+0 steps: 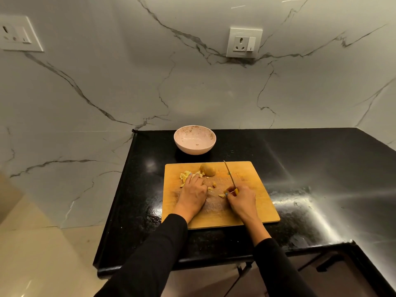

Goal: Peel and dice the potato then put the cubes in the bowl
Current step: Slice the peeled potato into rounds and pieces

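Observation:
A wooden cutting board [252, 202] lies on the black counter. A peeled potato piece [208, 169] stands at the board's far edge. Beside it lies a heap of several pale potato cubes [186, 175]. My left hand [192, 194] rests flat on the board, its fingers over that heap. A few loose cubes [214, 185] lie between my hands. My right hand [241, 200] grips a knife by its yellow handle, and the knife blade [229, 172] points away toward the wall. A pale pink bowl [194, 139] stands behind the board and looks nearly empty.
The black counter [321, 168] stretches to the right and ends at an edge on the left and in front. A marble wall rises behind the bowl, with a socket [244, 42] above it and another socket [18, 34] at far left.

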